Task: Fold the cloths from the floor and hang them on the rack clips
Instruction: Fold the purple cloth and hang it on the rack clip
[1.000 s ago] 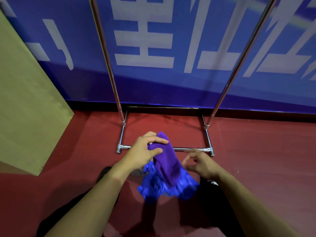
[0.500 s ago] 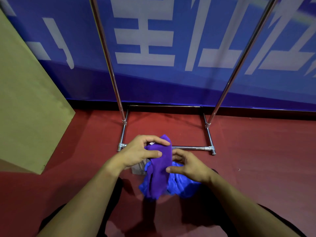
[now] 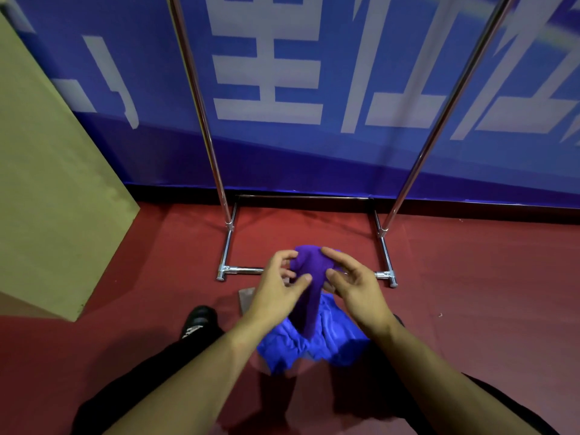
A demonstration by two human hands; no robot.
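Purple cloth held upright between both hands

The purple cloth (image 3: pixel 309 279) is pinched near its top by the left hand (image 3: pixel 276 287) and the right hand (image 3: pixel 354 285), level and equally near. Its long axis hangs straight down towards the blue cloths (image 3: pixel 317 343) on the floor (image 3: pixel 470 293), before the rack (image 3: pixel 226 246); no clips are in view.

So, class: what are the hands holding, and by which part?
Both the left hand and right hand pinch the purple cloth near its top end; the rest hangs down.
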